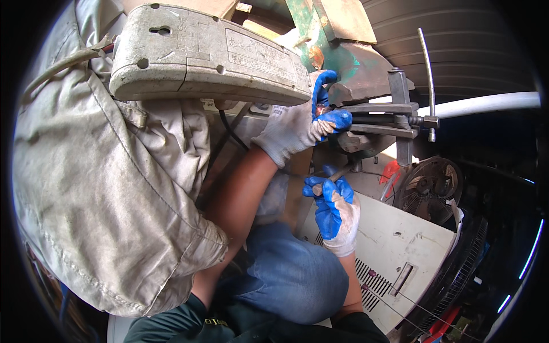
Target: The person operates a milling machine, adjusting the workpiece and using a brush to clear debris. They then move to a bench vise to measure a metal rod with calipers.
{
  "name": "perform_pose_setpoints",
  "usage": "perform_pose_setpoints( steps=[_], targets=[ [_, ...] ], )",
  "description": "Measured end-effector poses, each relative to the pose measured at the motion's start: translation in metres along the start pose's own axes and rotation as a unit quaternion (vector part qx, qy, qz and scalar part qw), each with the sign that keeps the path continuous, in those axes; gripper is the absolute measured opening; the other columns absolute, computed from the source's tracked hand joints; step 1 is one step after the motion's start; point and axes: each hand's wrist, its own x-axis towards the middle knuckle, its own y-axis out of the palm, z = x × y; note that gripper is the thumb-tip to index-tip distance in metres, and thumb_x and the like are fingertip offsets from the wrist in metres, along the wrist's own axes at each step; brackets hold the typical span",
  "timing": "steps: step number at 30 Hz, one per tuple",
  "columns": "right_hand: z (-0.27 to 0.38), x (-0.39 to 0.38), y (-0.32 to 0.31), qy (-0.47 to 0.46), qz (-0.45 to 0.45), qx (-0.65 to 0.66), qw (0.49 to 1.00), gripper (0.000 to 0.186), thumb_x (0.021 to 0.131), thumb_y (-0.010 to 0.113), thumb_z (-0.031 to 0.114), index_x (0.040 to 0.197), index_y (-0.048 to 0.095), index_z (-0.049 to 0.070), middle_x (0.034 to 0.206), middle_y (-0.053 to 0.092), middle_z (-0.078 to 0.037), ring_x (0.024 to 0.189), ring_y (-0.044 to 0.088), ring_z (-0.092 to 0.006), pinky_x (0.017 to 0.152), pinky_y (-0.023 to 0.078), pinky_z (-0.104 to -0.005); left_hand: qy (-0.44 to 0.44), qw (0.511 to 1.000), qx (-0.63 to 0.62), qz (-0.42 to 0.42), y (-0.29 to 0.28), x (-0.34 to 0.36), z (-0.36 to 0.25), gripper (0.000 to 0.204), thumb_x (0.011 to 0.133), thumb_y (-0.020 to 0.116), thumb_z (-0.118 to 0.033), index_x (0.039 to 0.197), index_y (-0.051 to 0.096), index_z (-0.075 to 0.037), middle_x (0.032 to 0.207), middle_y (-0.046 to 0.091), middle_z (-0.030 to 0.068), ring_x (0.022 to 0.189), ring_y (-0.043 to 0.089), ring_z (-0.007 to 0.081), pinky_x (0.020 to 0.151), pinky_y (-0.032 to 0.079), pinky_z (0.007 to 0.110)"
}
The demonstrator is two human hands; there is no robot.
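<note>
Dusty pale casing [200, 57] sits nearest the camera at eleven o'clock, beige cloth [108, 188] at nine. Toward one o'clock the gloved left hand [300, 120] has thumb and forefinger curled apart around a small coppery piece [323, 110], just where the arms of a metal screw puller [403, 121] end; whether they pinch it I cannot tell. That puller reaches out to two o'clock, beside a green machine [366, 63]. At four o'clock the gloved right hand [337, 214] has its fingers wrapped around a short rod [339, 175], apart from the puller's crossbar. My reading: the step in hand is steadying the piece at the puller; the next move calls for left fingertips clear of those arms and a firm right hold.
</note>
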Motion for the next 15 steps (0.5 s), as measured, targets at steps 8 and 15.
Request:
perform_pose_setpoints(
  steps=[8,15],
  targets=[
    [0.033,0.001,-0.008,-0.038,-0.131,0.167,0.976,0.037,0.093,0.057,0.009,0.126,0.052,-0.007,0.091,0.061,-0.011,0.08,0.062,-0.0188,0.065,0.053,-0.0316,-0.034,0.995,-0.097,0.014,0.005,0.0,-0.007,0.082,0.078,0.071,-0.049,0.135,0.043,0.002,0.109,0.056,0.01,0.078,0.05,0.0083,0.077,0.047,0.026],
    [0.038,0.087,-0.099,-0.176,-0.248,-0.069,0.95,0.029,0.093,0.06,0.024,0.097,0.071,-0.002,0.071,0.061,-0.002,0.056,0.053,-0.0064,0.048,0.038,-0.02,-0.031,0.998,-0.045,0.032,0.002,0.0,0.003,0.078,0.08,0.072,-0.039,0.138,0.039,0.001,0.116,0.053,0.0091,0.079,0.049,0.0078,0.078,0.046,0.025]
  ],
)
